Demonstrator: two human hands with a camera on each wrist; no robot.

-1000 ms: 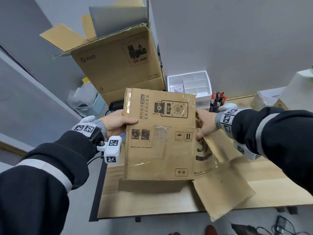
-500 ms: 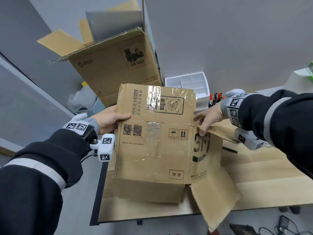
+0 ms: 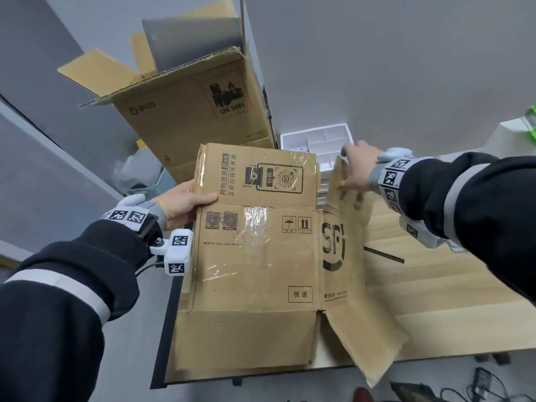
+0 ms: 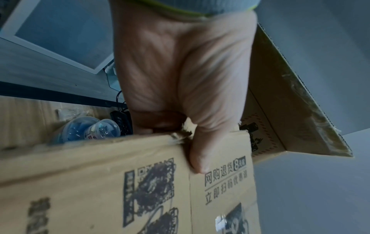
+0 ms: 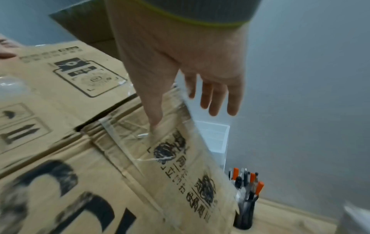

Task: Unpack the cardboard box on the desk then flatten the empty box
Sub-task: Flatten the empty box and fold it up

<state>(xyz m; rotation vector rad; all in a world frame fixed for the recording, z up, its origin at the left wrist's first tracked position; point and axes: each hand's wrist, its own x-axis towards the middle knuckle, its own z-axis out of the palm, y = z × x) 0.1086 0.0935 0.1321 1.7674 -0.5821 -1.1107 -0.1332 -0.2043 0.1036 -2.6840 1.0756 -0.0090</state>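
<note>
The brown SF-printed cardboard box [image 3: 255, 256] is held nearly flat above the desk's left end, its lower flaps hanging. My left hand [image 3: 185, 204] grips its left edge at the upper flap fold, thumb on the printed face [image 4: 196, 158], fingers behind. My right hand [image 3: 356, 169] is up at the upper right flap [image 3: 348, 204]. In the right wrist view its thumb [image 5: 154, 110] lies on the taped flap [image 5: 190, 166] and its fingers stretch straight past the flap's edge. The box's inside is hidden.
A tall open PICO carton [image 3: 188, 111] stands behind, against the wall. A white compartment tray [image 3: 319, 140] and a black pen holder [image 5: 244, 205] sit behind the box. The wooden desk [image 3: 449, 285] carries a thin black strip [image 3: 383, 254]. Clear plastic tubs [image 4: 90, 129] lie lower left.
My right hand let go of the fold by the side panel and rose to the upper right flap, fingers now straight. The side panel has swung outward. My left hand kept its grip.
</note>
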